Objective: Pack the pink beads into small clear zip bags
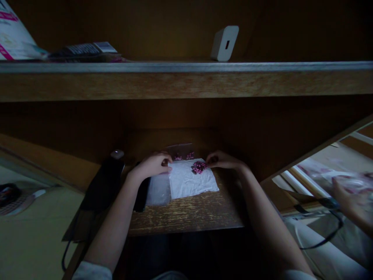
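Pinching the edge of the pink cluster (199, 167), the right hand (223, 159) is holding its fingers together; the left hand (155, 162) is curling its fingers at a corner of the sheet (190, 183), gripping or not, I cannot tell. The cluster is lying on the soft-looking sheet, seeming light and fragile, its edge offering the safest hold. The worn surface (186, 217) is lying beneath.

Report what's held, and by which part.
Can't be told: left hand is at the top left corner of the wrinkled white rectangular sheet, right hand at the right edge of the pink beaded cluster.
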A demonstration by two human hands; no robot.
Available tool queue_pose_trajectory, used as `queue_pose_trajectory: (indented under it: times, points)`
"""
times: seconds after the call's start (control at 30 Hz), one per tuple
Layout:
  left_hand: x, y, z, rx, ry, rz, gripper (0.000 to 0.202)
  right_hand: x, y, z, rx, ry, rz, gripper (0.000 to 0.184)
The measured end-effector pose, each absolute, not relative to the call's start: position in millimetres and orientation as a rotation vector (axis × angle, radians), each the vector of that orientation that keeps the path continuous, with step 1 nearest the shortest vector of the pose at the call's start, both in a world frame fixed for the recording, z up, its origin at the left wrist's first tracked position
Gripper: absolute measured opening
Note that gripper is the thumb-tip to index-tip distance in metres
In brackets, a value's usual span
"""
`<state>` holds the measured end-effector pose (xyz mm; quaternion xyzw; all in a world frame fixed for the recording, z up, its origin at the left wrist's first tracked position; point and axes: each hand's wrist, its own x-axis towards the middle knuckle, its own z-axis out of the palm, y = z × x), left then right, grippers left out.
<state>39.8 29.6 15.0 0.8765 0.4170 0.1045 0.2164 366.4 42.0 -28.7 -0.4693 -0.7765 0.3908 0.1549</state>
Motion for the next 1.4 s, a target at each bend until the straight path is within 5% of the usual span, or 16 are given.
queue_pose_trajectory:
  times: [0.17,0.6,1.13,1.4]
  points:
    - [28.6,22.4,14.4,2.363,1.237,0.057,0.026,367.0,42.0,-28.7,-1.395,-2.204,1.136,0.029]
    - [22.3,19.9,16.0,2.287,1.233,0.150,0.027,363.3,34.8,-14.6,-1.303,-2.070,1.199,0.023]
    - [21.1,20.0,20.1,2.258,1.311,0.134,0.034,322.8,38.4,-22.5,-0.742,-0.807,1.776,0.012]
    - [39.0,6.2,50.0,2.292,1.213,0.506,0.029,294.1,19.4,-21.7,-0.923,-1.097,1.729,0.034]
